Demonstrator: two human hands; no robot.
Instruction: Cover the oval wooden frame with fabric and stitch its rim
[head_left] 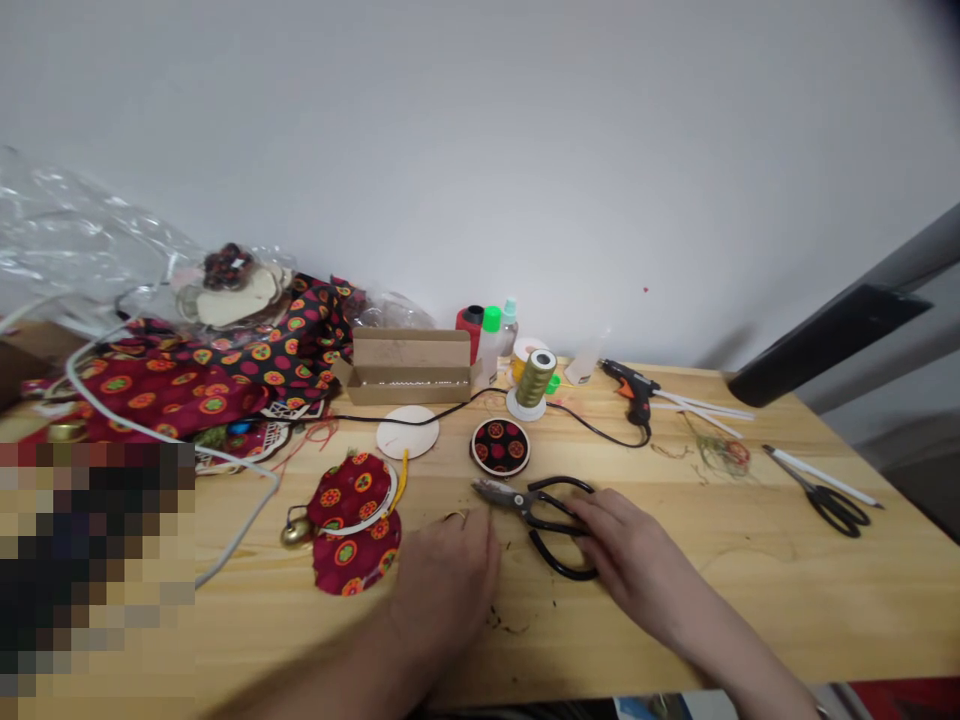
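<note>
At the table's front edge, middle: your two hands lie either side of black scissors (541,520).
Table (750,590): pale wood, set against a white wall.
Scissors: flat on the wood, well in from the front edge. The blades are closed and point left, and the big loop handles are to the right.
Right hand (626,545): your fingertips rest on the handle loops. I cannot tell whether any finger is through a loop or whether the grip has closed.
Left hand (450,585): palm down and blurred, just below the blade tips. Nothing shows in it, but I cannot tell whether the fingers pinch something small.
Left of your left hand: two red patterned fabric rounds (352,525) overlap, with a small brass bell (295,530) touching them.
Behind the scissors: a small fabric-covered disc (500,446), and a plain disc (407,432) to its left.
Back edge: a thread spool (534,380), a glue gun (634,390) and an open box (409,365).
Right edge: a second pair of scissors (829,500), well apart.
Handling advice: seat your thumb and fingers fully in the loops first. Keep the blades shut and low, with the tips away from your left knuckles, which lie close by.
</note>
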